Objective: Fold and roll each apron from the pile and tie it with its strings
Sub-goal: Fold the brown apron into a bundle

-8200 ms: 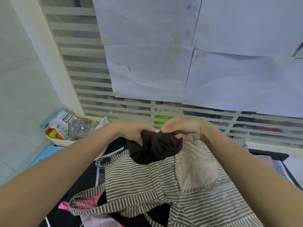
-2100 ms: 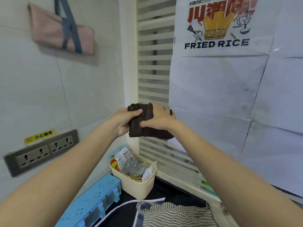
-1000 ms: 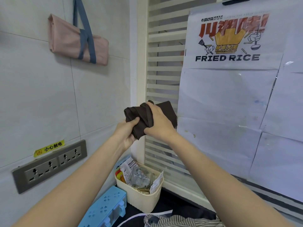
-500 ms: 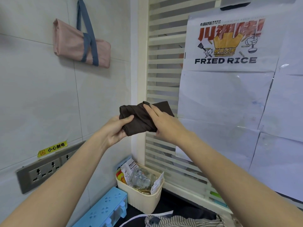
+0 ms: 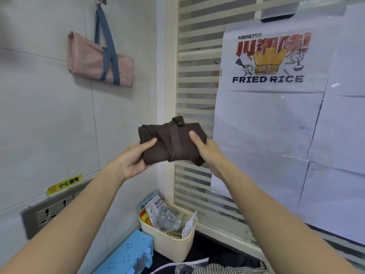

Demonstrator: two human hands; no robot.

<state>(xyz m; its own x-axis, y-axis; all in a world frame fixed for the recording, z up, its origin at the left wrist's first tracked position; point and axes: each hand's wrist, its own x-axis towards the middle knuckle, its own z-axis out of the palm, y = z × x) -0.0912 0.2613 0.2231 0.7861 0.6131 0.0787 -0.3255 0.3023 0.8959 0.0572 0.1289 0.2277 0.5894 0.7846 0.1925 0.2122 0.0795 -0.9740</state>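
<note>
I have the brown apron point(image 5: 169, 143) up in mid-air before the wall, rolled and banded by its strap point(image 5: 174, 139). Left hand point(image 5: 132, 161) and right hand point(image 5: 207, 153) each clasp an end (thumbs on top). I'd squeeze evenly so the knot stays snug.

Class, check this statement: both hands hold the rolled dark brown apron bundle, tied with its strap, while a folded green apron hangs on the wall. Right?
Not quite. The head view shows the folded apron hanging on the wall is pink with blue straps. Both hands, left and right, do hold the tied dark brown apron bundle.
</note>
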